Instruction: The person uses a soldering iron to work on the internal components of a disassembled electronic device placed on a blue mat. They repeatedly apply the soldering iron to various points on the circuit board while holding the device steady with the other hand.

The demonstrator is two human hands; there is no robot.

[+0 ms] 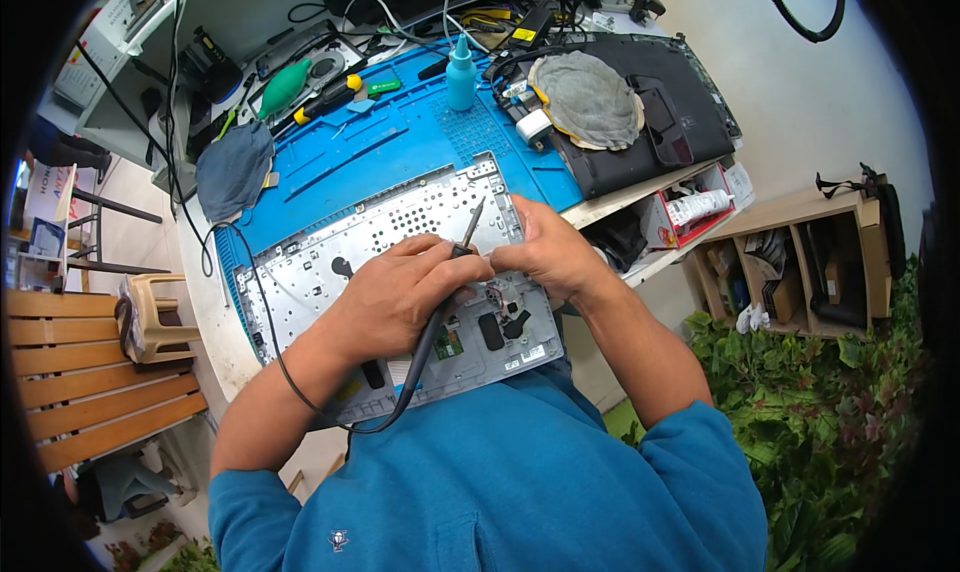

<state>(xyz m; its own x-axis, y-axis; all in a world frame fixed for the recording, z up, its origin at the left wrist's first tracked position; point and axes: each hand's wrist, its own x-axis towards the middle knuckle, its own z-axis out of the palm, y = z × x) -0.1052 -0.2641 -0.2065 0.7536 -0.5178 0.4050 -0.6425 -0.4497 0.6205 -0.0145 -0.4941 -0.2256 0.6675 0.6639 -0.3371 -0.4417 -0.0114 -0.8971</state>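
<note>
A silver laptop chassis [404, 219] with many holes and a small green board [450, 343] rests against my body and the front of the blue silicone mat [335, 162]. My left hand [405, 292] lies over the chassis, closed on a soldering iron [432, 342] with a black handle and cable; its metal tip points up toward the back right. My right hand [540, 252] grips the chassis's right edge, its thumb reaching in beside my left fingers. What lies under both hands is partly hidden.
Behind are a teal bottle [460, 77], green blower [285, 89], tools and cables. Grey cloths [585, 102] sit on a dark panel [680, 72] and at left. Right are a red-edged box [690, 212], shelving [800, 272] and plants; left, a wooden bench [100, 372] and stool.
</note>
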